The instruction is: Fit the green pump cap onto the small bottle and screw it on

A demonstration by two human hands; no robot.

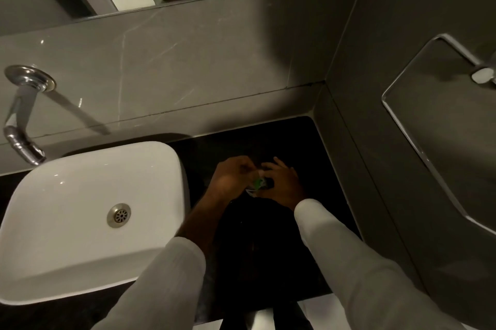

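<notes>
1. Green pump cap (258,182) shows only as a small bright patch between the two hands, low over the dark bench (330,168) just right of the white sink (166,158).
2. Small bottle (265,184) sits right beside the cap, mostly hidden; a dark sliver shows under the right hand's fingers, and something pale and clear sits just below the green.
3. Left hand (230,175) is curled with its fingertips pinched in at the cap; it appears to grip the cap, though blur hides the exact contact.
4. Right hand (281,182) is wrapped around what I take to be the bottle, fingers closed over it from the far side.
5. Step in hand, as I judge it: seating the cap on the neck, or the first turn of the thread. Whether the cap is already down on the neck cannot be told.
6. Next move likely calls for holding the bottle steady and upright in the right hand while the left keeps the cap square to the neck and twists, so that the thread catches cleanly rather than crossing.
</notes>
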